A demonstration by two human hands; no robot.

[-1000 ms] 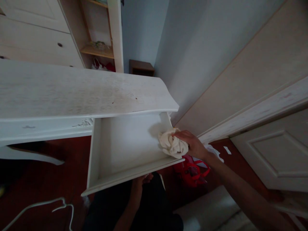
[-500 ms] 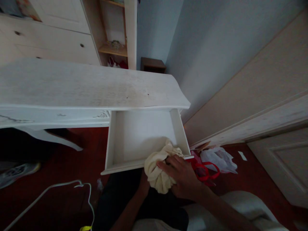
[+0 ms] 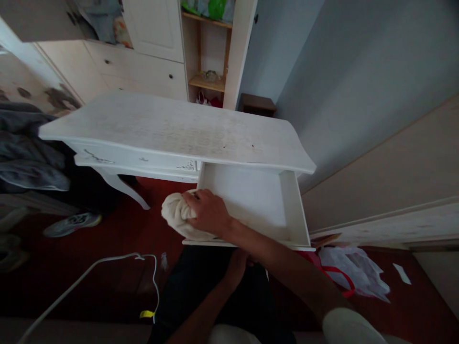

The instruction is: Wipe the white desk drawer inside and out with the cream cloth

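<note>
My right hand (image 3: 211,212) is closed on a bunched cream cloth (image 3: 177,213) at the left front corner of a pulled-out white drawer (image 3: 296,210). The cloth hangs over the drawer's left side. My right forearm crosses above the drawer's front panel. Below it, my left hand (image 3: 238,266) is close to the drawer front, above my dark-clad lap. Its fingers are mostly hidden, so I cannot tell whether they grip the panel. The drawer belongs to a white desk (image 3: 143,114) with dark smudges on its top.
A white cord (image 3: 118,258) with a yellow tag and a sneaker (image 3: 72,224) lie at left on the red floor. A clear plastic bag (image 3: 358,272) and a red strap (image 3: 342,277) are at right. Behind the desk stands a white cabinet (image 3: 154,33).
My right hand has carried the cloth from the drawer's right front to its left front corner. My left hand is now apart from the cloth. The view has shifted left.
</note>
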